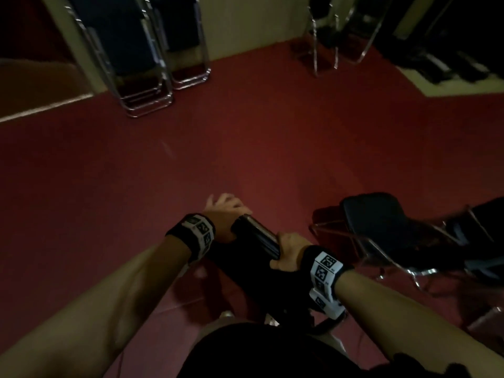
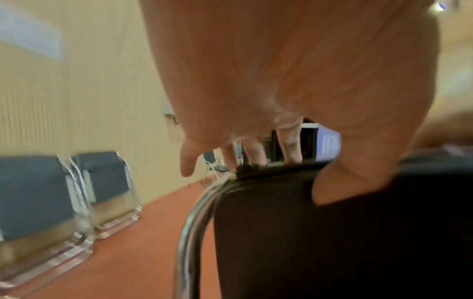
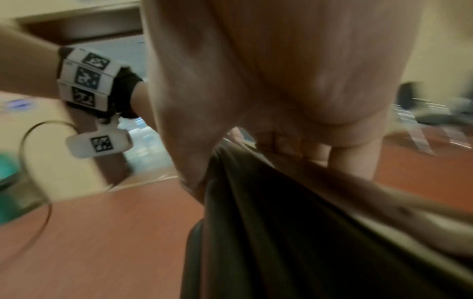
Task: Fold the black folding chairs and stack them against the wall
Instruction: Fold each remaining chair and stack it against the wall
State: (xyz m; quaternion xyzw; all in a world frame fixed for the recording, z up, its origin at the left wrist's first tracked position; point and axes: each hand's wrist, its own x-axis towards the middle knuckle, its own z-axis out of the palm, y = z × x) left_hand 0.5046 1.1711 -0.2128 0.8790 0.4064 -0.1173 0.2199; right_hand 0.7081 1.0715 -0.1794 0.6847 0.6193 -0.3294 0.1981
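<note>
I hold a black folding chair [image 1: 259,238] upright in front of me by the top of its backrest. My left hand [image 1: 226,211] lies over the backrest's left corner. In the left wrist view its thumb presses the near face of the chair [image 2: 332,242], and its fingers [image 2: 289,145] reach straight past the top edge. My right hand [image 1: 291,252] grips the right part of the top edge; in the right wrist view its fingers [image 3: 281,145] curl round the chair [image 3: 281,232]. The chair's legs are hidden below my arms.
Folded chairs [image 1: 136,58] with chrome frames lean against the cream wall [image 1: 245,23] at the far left. An unfolded black chair [image 1: 381,227] stands close on my right, another [image 1: 327,36] by the far wall. Red carpet [image 1: 218,145] lies between.
</note>
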